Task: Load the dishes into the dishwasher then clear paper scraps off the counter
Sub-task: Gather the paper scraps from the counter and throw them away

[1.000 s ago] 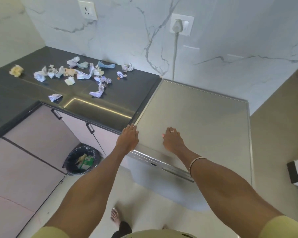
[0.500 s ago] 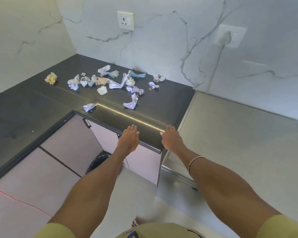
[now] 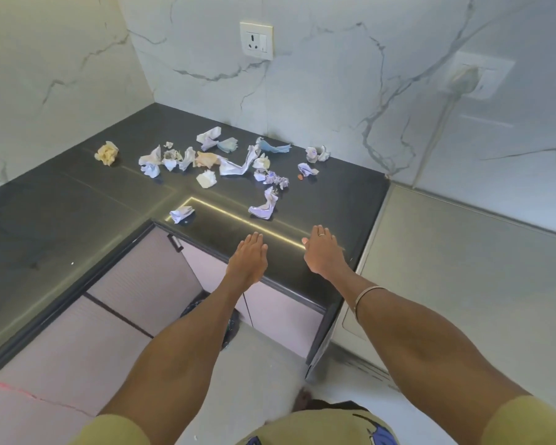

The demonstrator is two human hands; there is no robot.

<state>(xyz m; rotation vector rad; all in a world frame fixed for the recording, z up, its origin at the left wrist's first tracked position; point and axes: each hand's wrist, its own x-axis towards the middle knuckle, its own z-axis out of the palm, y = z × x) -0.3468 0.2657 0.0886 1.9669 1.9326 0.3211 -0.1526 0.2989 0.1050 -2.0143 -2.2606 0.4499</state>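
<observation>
Left hand: our left hand [image 3: 247, 260] reaches out flat, fingers straight and together, holding nothing, at the near edge of the counter [image 3: 334, 200] in the lower middle of the frame.
Right hand: our right hand [image 3: 322, 252] is also flat and empty, just right of the left one, over the counter edge.
Nearest scrap: the long purple scrap [image 3: 265, 205] lies just beyond the fingertips, between the two hands; its long axis runs away from us.
Second scrap: the small white scrap [image 3: 182, 214] sits up and left of the left hand.
Main scatter: the paper scraps [image 3: 212, 159] spread across the upper middle, well beyond both hands.
Bin: the trash bin [image 3: 230, 322] shows under our left forearm.
Nearer hand: we judge the left slightly closer to both front scraps.
</observation>
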